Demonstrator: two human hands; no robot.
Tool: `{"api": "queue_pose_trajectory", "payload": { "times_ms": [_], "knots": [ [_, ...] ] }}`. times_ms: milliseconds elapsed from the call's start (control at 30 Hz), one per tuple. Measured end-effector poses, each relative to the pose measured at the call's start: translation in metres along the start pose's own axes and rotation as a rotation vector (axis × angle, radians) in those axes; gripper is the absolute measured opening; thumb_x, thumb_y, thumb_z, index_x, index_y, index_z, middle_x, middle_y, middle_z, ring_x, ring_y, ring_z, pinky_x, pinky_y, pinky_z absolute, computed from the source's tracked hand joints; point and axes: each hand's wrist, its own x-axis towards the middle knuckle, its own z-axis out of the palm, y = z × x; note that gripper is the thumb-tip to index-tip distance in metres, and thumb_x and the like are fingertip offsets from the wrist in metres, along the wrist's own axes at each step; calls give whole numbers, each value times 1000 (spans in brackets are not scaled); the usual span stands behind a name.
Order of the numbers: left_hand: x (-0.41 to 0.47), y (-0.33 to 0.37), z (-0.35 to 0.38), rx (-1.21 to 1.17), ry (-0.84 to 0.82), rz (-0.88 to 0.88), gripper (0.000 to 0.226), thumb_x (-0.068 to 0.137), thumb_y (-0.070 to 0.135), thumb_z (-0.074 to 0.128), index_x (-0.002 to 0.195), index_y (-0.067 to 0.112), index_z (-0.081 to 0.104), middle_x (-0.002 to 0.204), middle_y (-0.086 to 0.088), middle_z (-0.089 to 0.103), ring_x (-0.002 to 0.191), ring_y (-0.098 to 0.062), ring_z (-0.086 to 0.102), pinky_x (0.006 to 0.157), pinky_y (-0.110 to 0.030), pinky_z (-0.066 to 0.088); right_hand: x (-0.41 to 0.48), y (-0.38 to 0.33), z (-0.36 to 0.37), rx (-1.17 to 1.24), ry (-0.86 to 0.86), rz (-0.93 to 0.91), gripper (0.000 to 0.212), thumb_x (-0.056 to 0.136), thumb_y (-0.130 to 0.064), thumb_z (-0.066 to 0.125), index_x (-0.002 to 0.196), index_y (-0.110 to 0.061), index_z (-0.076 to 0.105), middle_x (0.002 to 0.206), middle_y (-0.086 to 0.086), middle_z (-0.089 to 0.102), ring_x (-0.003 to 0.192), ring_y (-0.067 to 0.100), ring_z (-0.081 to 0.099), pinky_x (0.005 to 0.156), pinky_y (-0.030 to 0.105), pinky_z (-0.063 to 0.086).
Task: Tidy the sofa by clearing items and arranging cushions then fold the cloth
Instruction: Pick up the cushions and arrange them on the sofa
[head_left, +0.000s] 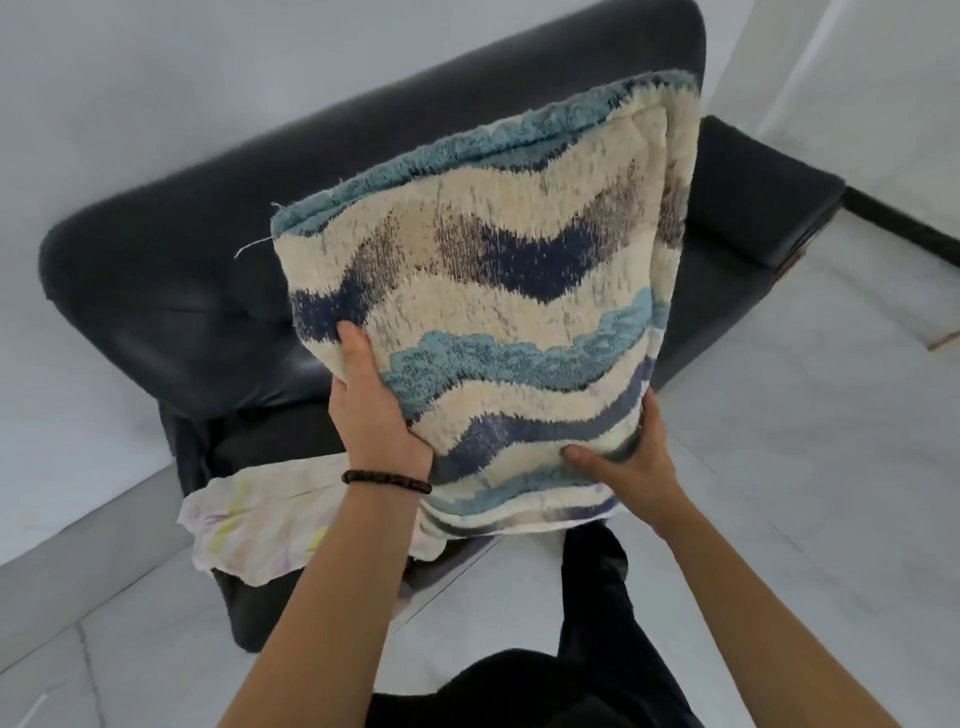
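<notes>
The cushion (493, 291), a shaggy square with cream, navy and pale blue waves, is being held up in the air in the head view. It is hanging above the seat of the dark sofa (182, 270), with its top edge leaning toward the backrest. It is resting on nothing.

The left hand (379, 410), with a beaded bracelet (387, 480) at the wrist, is gripping the cushion's lower left edge. Its thumb is lying up the near face and the rest of the hand is wrapping behind, out of sight. The right hand (628, 462) is gripping the lower right corner. Its thumb is pressing a dent into the pile and its fingers (652, 415) are curling round the side edge. Both hands are clasping the cushion. Holding it low and at both sides is probably keeping the floppy bulk upright and square, ready to be stood against the backrest.

A pale cloth (260, 519) with faint yellow and lilac marks is lying crumpled at the seat's front edge. It is toward the sofa's left arm and is spilling a little over the front. It is lying below the left forearm and apart from the cushion, so the folding is not yet begun. The cushion is hiding most of the seat, so what else is lying there cannot be told. The sofa is standing on a light tiled floor (779, 467) against a pale wall.
</notes>
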Motion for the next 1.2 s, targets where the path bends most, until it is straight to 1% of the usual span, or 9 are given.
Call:
{"api": "queue_pose_trajectory", "payload": {
  "times_ms": [100, 233, 300, 467, 600, 733, 833, 1000, 1200],
  "knots": [
    [56, -34, 49, 37, 78, 2, 45, 87, 57, 59, 113, 21, 68, 107, -1, 73, 99, -28, 70, 85, -54, 55, 97, 0, -8, 11, 55, 47, 87, 49, -51, 93, 123, -44, 48, 116, -18, 65, 110, 9, 64, 87, 34, 57],
    [123, -67, 105, 311, 296, 48, 38, 91, 58, 52, 79, 21, 51, 59, 12, 47, 56, -9, 47, 56, -29, 42, 212, -15, -21, -139, 54, -9, 60, 61, -45, 91, 106, -45, 51, 108, -13, 65, 99, 11, 62, 87, 36, 53],
    [155, -80, 117, 438, 329, 22, 46, 91, 61, 49, 68, 21, 42, 56, 8, 36, 51, -9, 36, 52, -28, 33, 265, -27, -28, -235, 41, -54, 55, 65, -42, 89, 106, -32, 55, 105, -2, 62, 97, 20, 59, 83, 41, 52],
    [235, -117, 118, 340, 316, -229, 30, 99, 44, 46, 109, 21, 63, 111, -2, 69, 97, -19, 68, 83, -39, 57, 381, -42, -17, -486, 2, -256, 72, 62, -63, 77, 111, -11, 62, 99, 13, 58, 93, 37, 55, 80, 53, 48],
    [300, -159, 101, 199, 468, -442, 36, 87, 2, 44, 121, 3, 58, 92, -13, 62, 76, -24, 61, 76, -43, 58, 433, -40, 23, -658, -36, -439, 65, 69, -49, 82, 119, -12, 63, 109, 17, 57, 101, 40, 51, 88, 50, 39],
    [362, -220, 75, 119, 601, -486, 23, 93, 1, 42, 101, 12, 61, 106, -13, 64, 98, -29, 63, 63, -39, 56, 488, -1, 81, -828, -85, -588, 64, 73, -55, 74, 127, -25, 59, 114, 12, 54, 109, 36, 48, 98, 50, 29],
    [393, -272, 44, 98, 618, -523, 19, 97, 8, 46, 110, 12, 59, 112, -11, 61, 100, -26, 62, 74, -40, 58, 531, 43, 131, -929, -201, -593, 63, 80, -50, 70, 137, -30, 52, 122, 11, 51, 117, 34, 45, 108, 51, 26],
    [420, -346, -16, 596, 439, -472, 49, 98, 18, 53, 145, 17, 41, 140, -8, 49, 121, -25, 53, 102, -42, 47, 560, 136, 213, -1159, -598, -722, 67, 94, -30, 58, 153, -14, 30, 161, 14, 22, 151, 33, 13, 121, 49, 7],
    [424, -393, -69, 1607, -258, -397, 70, 94, 40, 55, 152, 22, 21, 160, -10, 16, 147, -30, 13, 120, -42, 12, 566, 155, 231, -1272, -433, -818, 67, 95, -31, 50, 154, -13, 24, 164, 15, 11, 152, 33, 7, 121, 52, 5]
  ]
}}
